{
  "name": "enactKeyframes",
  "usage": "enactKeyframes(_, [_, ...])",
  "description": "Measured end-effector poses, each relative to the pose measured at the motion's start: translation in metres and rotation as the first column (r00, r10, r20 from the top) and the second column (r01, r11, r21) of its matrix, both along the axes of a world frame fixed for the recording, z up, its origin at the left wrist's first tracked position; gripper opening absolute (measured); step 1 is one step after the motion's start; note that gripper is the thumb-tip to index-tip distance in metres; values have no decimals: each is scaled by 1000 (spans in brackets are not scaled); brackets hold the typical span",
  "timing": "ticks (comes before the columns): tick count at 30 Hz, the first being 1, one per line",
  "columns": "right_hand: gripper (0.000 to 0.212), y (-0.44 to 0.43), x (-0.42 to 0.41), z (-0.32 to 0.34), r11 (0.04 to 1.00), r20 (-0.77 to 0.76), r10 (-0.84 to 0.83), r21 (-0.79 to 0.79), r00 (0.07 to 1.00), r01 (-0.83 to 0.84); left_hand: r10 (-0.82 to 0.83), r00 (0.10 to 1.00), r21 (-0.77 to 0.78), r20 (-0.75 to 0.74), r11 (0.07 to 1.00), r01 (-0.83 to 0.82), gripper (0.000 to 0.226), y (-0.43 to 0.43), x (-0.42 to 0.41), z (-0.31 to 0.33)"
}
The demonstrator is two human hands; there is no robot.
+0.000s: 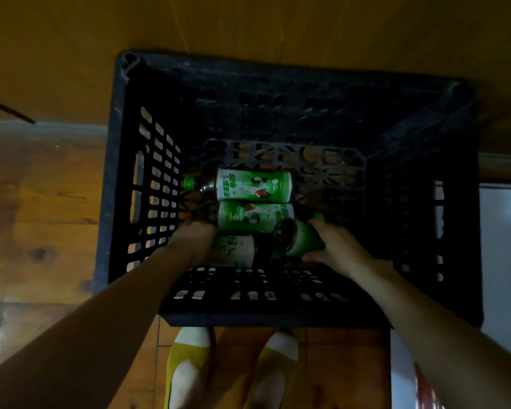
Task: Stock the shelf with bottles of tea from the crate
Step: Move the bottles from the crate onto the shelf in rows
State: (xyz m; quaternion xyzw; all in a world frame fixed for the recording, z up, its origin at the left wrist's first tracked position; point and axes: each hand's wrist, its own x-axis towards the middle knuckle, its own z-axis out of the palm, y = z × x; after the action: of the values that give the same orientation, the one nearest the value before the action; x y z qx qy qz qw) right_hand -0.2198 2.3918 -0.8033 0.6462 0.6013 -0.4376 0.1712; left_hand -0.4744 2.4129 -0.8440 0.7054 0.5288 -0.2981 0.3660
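Note:
A black plastic crate (130, 202) stands on the floor below me, with several green-and-white tea bottles lying on its bottom. The farthest bottle (248, 185) lies with its green cap to the left. A second bottle (255, 216) lies beside it. My left hand (194, 242) reaches down and grips the end of the nearest bottle (236, 250); its fingers are hidden. My right hand (338, 249) curls round another bottle (298, 237), tilted up with its dark base toward me.
A wooden panel (248, 31) rises just behind the crate. Wooden floor lies to the left, a pale surface (505, 246) to the right. My feet in yellow-and-white shoes (189, 367) stand at the crate's near wall.

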Motion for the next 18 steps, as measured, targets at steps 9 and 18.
enactKeyframes(9, [60,15,4,126,837,-398,-377,240,836,492,184,981,156,67,969,-193,49,6,25,135])
enactKeyframes(18, [44,5,15,337,636,-560,-516,257,648,728,763,538,-89,358,602,-794,45,-12,32,369])
